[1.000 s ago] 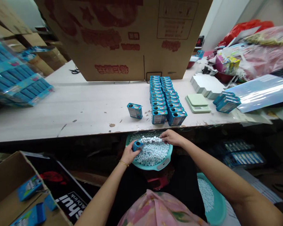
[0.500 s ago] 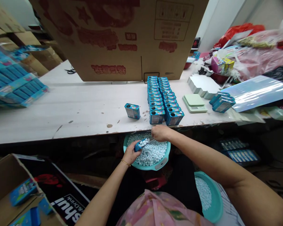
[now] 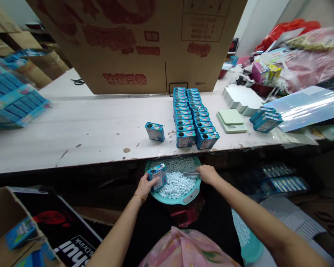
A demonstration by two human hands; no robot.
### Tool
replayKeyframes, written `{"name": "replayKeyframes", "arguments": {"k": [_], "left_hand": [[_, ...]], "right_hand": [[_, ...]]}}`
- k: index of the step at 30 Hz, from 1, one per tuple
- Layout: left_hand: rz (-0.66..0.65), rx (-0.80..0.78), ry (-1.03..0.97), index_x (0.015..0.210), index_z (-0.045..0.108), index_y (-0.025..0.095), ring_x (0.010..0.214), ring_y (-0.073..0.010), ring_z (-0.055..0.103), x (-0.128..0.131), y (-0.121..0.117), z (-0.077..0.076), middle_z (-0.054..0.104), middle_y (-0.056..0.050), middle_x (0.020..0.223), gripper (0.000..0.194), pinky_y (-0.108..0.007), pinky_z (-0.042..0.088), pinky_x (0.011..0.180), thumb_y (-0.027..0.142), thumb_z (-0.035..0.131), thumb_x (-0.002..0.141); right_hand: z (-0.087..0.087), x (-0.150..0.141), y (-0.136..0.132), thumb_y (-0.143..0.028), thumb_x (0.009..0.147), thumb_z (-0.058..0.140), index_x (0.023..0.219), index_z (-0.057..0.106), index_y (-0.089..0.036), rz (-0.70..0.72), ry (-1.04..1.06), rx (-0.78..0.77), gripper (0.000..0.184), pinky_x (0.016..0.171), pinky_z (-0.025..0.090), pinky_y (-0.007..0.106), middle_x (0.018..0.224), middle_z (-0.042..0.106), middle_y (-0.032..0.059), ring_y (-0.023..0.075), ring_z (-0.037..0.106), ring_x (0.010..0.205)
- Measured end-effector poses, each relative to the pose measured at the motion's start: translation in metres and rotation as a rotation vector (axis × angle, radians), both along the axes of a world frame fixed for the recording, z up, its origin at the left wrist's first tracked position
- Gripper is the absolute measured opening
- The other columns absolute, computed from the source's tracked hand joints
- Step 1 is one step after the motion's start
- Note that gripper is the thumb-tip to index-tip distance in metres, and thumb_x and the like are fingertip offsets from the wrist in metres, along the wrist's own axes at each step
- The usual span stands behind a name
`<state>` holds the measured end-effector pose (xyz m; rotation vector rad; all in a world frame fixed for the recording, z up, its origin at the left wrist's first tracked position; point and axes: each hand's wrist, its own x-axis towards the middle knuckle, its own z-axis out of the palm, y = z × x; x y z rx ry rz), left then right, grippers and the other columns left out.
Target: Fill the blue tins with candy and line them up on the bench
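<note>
Blue candy tin (image 3: 157,177) sits clamped in the left hand (image 3: 143,187), fingers wrapped round its lower end, right over a teal plastic basin (image 3: 172,200) heaped with pale blue candies (image 3: 176,183), so anything loose would fall back among them. The right hand (image 3: 207,175) closes on a narrow metal scoop (image 3: 190,173), its tip pointing toward the tin. Beyond, on the counter (image 3: 72,129), matching tins (image 3: 193,118) stand in two tidy rows near a green digital scale (image 3: 231,121).
</note>
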<state>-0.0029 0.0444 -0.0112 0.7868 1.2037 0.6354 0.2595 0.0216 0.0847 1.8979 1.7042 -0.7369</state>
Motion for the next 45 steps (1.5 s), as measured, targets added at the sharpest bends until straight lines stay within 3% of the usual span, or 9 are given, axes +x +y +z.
{"name": "replayKeyframes", "arguments": {"k": [5, 10, 13, 17, 22, 26, 31, 38, 45], "left_hand": [[0.068, -0.148, -0.151, 0.091, 0.051, 0.014, 0.078, -0.0192, 0.061, 0.03, -0.007, 0.003, 0.064, -0.007, 0.088, 0.047, -0.038, 0.048, 0.075, 0.033, 0.07, 0.051], [0.051, -0.093, -0.144, 0.093, 0.05, 0.013, 0.081, -0.0193, 0.06, 0.023, -0.003, 0.014, 0.064, -0.007, 0.09, 0.047, -0.037, 0.047, 0.077, 0.031, 0.068, 0.054], [0.011, 0.061, 0.005, 0.093, 0.053, 0.013, 0.083, -0.0196, 0.059, -0.001, 0.002, 0.017, 0.063, -0.007, 0.092, 0.045, -0.036, 0.045, 0.079, 0.033, 0.067, 0.055], [-0.109, 0.27, 0.21, 0.099, 0.053, 0.013, 0.085, -0.0198, 0.058, -0.02, 0.003, 0.016, 0.062, -0.006, 0.093, 0.049, -0.035, 0.043, 0.083, 0.034, 0.065, 0.056], [-0.183, 0.442, 0.272, 0.102, 0.052, 0.013, 0.091, -0.0186, 0.055, -0.007, -0.001, 0.011, 0.059, -0.007, 0.099, 0.043, -0.034, 0.04, 0.086, 0.027, 0.059, 0.061], [-0.256, 0.548, 0.295, 0.103, 0.052, 0.015, 0.096, -0.0181, 0.053, 0.008, -0.002, 0.013, 0.057, -0.006, 0.103, 0.042, -0.034, 0.038, 0.089, 0.02, 0.055, 0.062], [-0.325, 0.624, 0.296, 0.105, 0.051, 0.014, 0.099, -0.0183, 0.05, 0.013, -0.003, 0.019, 0.055, -0.008, 0.104, 0.042, -0.034, 0.036, 0.091, 0.017, 0.053, 0.062], [-0.284, 0.61, 0.328, 0.103, 0.051, 0.014, 0.096, -0.0194, 0.051, 0.011, -0.003, 0.013, 0.055, -0.008, 0.102, 0.042, -0.036, 0.038, 0.089, 0.018, 0.054, 0.062], [-0.267, 0.667, 0.297, 0.103, 0.051, 0.016, 0.097, -0.0176, 0.051, 0.004, -0.004, 0.016, 0.054, -0.006, 0.102, 0.039, -0.034, 0.037, 0.09, 0.016, 0.053, 0.063]], "right_hand": [[-0.059, -0.045, -0.004, -0.012, 0.077, 0.035, 0.097, 0.06, -0.024, -0.085, 0.099, 0.041, 0.034, 0.072, 0.038, 0.026, 0.098, 0.062, 0.0067, 0.0183, 0.055, 0.093], [-0.07, -0.036, 0.003, -0.026, 0.081, 0.038, 0.102, 0.058, -0.027, -0.166, 0.191, 0.047, 0.03, 0.072, 0.038, 0.022, 0.101, 0.062, 0.0025, 0.0158, 0.054, 0.094], [-0.058, -0.021, 0.003, -0.025, 0.079, 0.041, 0.099, 0.06, -0.026, -0.169, 0.256, 0.063, 0.028, 0.069, 0.037, 0.019, 0.096, 0.064, 0.0004, 0.0135, 0.055, 0.089], [-0.023, -0.011, 0.009, -0.023, 0.076, 0.044, 0.091, 0.064, -0.023, -0.155, 0.377, 0.131, 0.025, 0.062, 0.037, 0.019, 0.085, 0.065, 0.0016, 0.0131, 0.056, 0.077], [0.03, -0.017, 0.028, -0.021, 0.074, 0.043, 0.085, 0.066, -0.021, -0.009, 0.416, 0.145, 0.026, 0.06, 0.036, 0.02, 0.081, 0.066, 0.0023, 0.0138, 0.056, 0.074], [0.058, -0.037, 0.048, -0.022, 0.072, 0.043, 0.086, 0.066, -0.024, 0.155, 0.326, 0.072, 0.027, 0.065, 0.037, 0.022, 0.088, 0.066, 0.0029, 0.0175, 0.056, 0.085], [0.08, -0.063, 0.064, -0.017, 0.068, 0.044, 0.087, 0.066, -0.022, 0.286, 0.153, -0.01, 0.03, 0.067, 0.04, 0.026, 0.092, 0.065, 0.0075, 0.0217, 0.056, 0.089], [0.102, -0.085, 0.068, -0.019, 0.067, 0.045, 0.093, 0.063, -0.017, 0.35, 0.052, 0.016, 0.032, 0.067, 0.044, 0.032, 0.094, 0.063, 0.0131, 0.025, 0.058, 0.086], [0.106, -0.069, 0.062, -0.017, 0.068, 0.042, 0.089, 0.065, -0.018, 0.355, 0.043, 0.012, 0.031, 0.069, 0.041, 0.028, 0.092, 0.064, 0.0113, 0.0223, 0.057, 0.087]]}}
